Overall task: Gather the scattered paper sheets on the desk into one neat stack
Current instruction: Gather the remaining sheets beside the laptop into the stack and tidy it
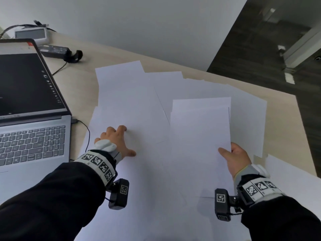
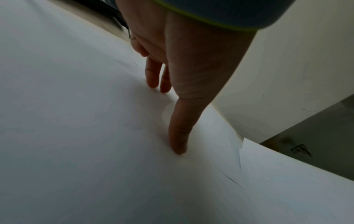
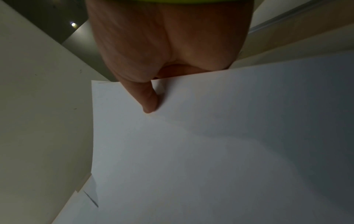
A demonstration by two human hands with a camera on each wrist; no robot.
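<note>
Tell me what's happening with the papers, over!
Left hand flat, fingertips pressing loose sheets. Right hand pinching small gathered stack by its near edge. Many sheets still scattered. Laptop at left, close beside the papers.

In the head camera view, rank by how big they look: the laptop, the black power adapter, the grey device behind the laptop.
1. laptop, by far
2. black power adapter and grey device: look alike, not ranked.

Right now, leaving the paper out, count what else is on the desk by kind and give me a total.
Laptop: 1
Power adapter: 1
Small grey device with a screen: 1
Hands: 2, left hand pressing loose sheets, right hand pinching held sheets
Total: 5
</note>
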